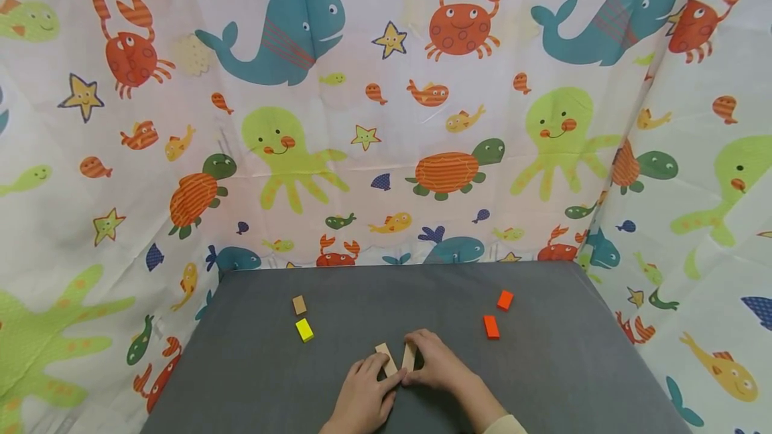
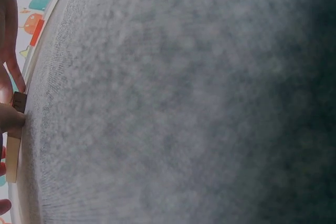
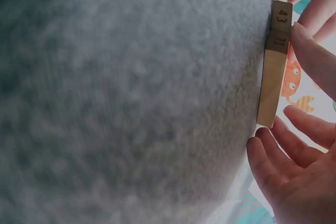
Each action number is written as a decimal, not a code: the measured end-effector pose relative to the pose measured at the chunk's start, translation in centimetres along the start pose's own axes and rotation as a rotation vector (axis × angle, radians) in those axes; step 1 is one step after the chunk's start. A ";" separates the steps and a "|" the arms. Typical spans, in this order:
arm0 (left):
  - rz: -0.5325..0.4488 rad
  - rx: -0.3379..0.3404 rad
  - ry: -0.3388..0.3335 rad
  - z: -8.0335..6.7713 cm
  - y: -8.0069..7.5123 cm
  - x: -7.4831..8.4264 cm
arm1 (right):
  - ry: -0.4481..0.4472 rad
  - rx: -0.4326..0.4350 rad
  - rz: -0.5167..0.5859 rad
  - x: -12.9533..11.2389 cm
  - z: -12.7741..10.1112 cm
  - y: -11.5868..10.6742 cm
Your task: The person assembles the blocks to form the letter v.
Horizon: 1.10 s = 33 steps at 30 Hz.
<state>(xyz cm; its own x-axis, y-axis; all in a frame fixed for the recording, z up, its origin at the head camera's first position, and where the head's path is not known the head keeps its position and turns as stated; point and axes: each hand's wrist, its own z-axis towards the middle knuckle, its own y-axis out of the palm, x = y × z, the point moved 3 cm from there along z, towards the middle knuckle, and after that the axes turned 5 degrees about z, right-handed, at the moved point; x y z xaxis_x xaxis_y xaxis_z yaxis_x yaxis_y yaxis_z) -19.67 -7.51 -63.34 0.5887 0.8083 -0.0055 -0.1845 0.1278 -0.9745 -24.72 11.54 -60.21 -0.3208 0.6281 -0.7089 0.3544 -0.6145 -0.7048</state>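
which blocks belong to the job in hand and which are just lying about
In use:
- left wooden block, in left hand
- right wooden block, in right hand

Lying about:
- brown block
- yellow block
- farther red block
- nearer red block

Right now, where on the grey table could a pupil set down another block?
The grey table is bare between the brown block and the farther red block; also between the left hand and the left edge, and between the right hand and the right edge. It is crowded where the hands hold two pale wooden blocks.
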 end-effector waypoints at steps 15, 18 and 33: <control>0.009 0.003 -0.011 -0.1 -0.2 0.3 | 0.042 0.164 0.018 1.8 -0.8 -4.0; 0.007 0.001 -0.017 -0.1 -0.2 0.3 | 0.055 0.195 0.024 2.3 -0.9 -4.7; -0.011 0.003 -0.031 -0.1 0.3 0.0 | 0.102 0.272 0.029 4.5 -1.9 -7.8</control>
<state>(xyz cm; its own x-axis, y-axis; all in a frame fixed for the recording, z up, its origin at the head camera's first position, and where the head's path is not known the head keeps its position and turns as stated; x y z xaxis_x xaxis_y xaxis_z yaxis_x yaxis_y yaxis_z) -19.63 -7.48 -63.63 0.5661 0.8243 0.0126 -0.1805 0.1389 -0.9737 -27.24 20.07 -57.84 -0.2196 0.6444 -0.7325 0.1090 -0.7299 -0.6748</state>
